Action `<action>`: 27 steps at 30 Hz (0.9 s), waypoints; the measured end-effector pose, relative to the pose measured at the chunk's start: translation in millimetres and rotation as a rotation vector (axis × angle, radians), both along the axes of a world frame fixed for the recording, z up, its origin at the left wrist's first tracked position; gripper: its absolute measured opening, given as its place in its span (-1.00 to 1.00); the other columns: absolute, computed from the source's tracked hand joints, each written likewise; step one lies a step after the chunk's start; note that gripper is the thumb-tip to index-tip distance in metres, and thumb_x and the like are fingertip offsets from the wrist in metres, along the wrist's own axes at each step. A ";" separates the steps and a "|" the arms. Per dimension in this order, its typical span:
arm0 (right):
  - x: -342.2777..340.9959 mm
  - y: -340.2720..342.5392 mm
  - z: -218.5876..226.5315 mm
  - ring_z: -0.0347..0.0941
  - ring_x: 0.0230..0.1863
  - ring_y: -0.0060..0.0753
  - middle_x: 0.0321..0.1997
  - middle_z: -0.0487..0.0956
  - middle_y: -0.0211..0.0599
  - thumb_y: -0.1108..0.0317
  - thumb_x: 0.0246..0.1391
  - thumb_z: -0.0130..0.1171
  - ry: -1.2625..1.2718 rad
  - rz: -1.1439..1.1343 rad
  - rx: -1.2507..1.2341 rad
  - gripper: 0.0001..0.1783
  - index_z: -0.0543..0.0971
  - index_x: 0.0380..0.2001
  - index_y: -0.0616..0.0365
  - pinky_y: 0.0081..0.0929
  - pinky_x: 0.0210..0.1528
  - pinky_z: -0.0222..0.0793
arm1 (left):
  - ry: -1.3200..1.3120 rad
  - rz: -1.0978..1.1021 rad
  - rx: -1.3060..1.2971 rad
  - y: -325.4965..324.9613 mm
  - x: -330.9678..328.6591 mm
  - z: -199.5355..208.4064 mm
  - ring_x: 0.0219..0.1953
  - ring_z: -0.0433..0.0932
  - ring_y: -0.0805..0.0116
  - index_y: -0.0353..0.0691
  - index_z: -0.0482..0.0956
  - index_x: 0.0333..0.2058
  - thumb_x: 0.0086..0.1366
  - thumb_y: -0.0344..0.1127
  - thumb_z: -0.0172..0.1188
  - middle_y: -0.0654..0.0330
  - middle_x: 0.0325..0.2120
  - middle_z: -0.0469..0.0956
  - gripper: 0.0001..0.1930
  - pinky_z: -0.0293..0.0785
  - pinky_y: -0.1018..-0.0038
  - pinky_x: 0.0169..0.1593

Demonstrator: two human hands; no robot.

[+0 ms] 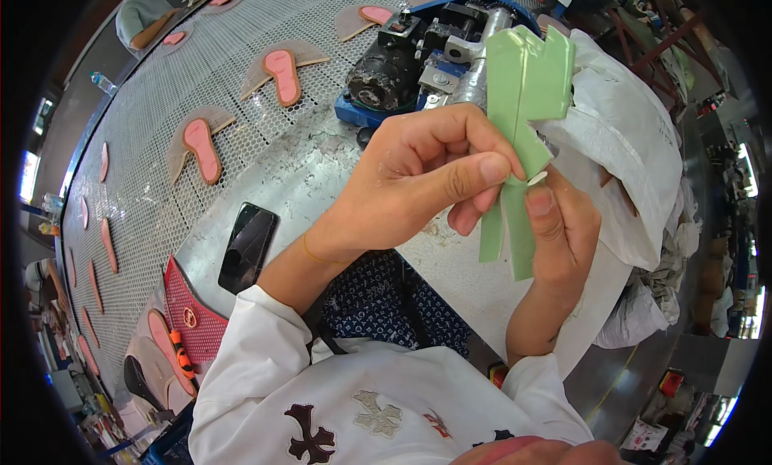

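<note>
I see the green strap piece held up above the tabletop, and it looks thin, light and bendy, so I judge its narrow waist the best hold. My left hand pinches it there with closed grip, while my right hand clasps the 2 lower tails, thumb pressed on.

A dark phone lies on the metal surface, its screen black and blank (a slim rounded rectangle). A white plastic bag slumps at the right, crumpled, beside the machine.
</note>
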State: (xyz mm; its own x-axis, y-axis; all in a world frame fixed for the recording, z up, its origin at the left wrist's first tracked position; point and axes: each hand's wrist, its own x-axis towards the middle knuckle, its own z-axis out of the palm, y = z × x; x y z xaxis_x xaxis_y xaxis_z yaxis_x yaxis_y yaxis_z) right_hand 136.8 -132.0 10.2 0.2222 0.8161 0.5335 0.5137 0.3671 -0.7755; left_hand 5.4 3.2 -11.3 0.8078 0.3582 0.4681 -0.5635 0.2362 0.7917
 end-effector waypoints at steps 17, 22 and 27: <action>-2.9 4.4 -4.7 0.34 -0.46 -0.72 -0.48 0.54 -0.44 0.35 0.27 0.19 -0.035 -0.463 0.213 -0.80 0.59 -0.27 0.32 -0.72 -0.40 0.25 | -0.062 0.692 0.856 -5.9 11.9 1.4 0.06 0.47 0.13 -0.34 0.40 0.22 0.02 -0.41 0.49 -0.03 0.15 0.40 -0.25 0.51 0.36 0.03; -7.0 6.7 -4.9 0.50 -0.33 -0.62 -0.34 0.65 -0.35 0.50 0.11 0.33 0.097 -0.303 0.192 -0.76 0.62 -0.15 0.37 -0.65 -0.22 0.41 | -0.070 0.769 0.888 -10.5 8.4 3.5 0.05 0.51 0.05 -0.34 0.35 0.26 0.02 -0.46 0.46 -0.06 0.12 0.44 -0.21 0.51 0.32 0.03; 10.1 -7.2 -3.3 0.53 -0.26 -0.56 -0.25 0.66 -0.29 0.53 0.06 0.37 0.145 -0.165 0.178 -0.65 0.61 -0.07 0.45 -0.64 -0.19 0.42 | -0.106 0.744 1.002 0.6 4.9 -3.3 -0.10 0.62 0.07 -0.38 0.33 0.27 0.04 -0.50 0.44 -0.07 0.04 0.53 -0.22 0.55 0.38 -0.07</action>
